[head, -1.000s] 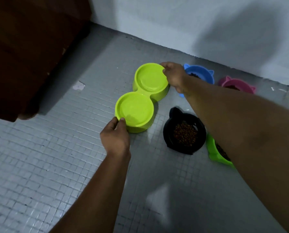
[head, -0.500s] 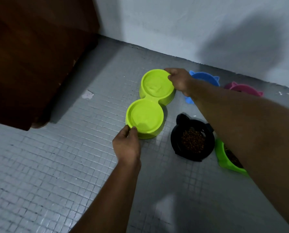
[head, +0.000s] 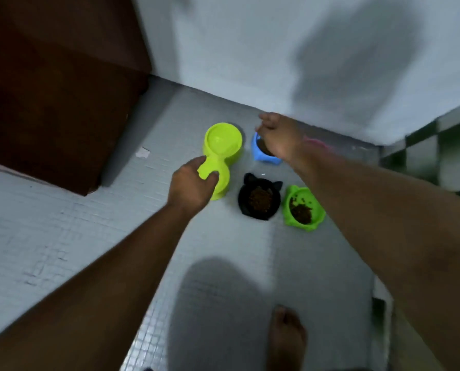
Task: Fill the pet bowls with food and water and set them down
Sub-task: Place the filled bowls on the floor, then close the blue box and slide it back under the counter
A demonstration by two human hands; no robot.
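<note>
Lime double bowl (head: 223, 143) sits on tiled floor (head: 62, 236), left of blue bowl (head: 261, 154); left hand (head: 191, 186) loosely open over its near cup, contact unclear; right hand (head: 279, 135) relaxed, empty; probably light, rigid, slosh-prone plastic, best gripped level by both end rims.

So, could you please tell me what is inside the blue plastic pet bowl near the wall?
Some dark brown kibble shows inside the blue plastic pet bowl. The right hand covers much of it, so how full it is cannot be seen.
</note>
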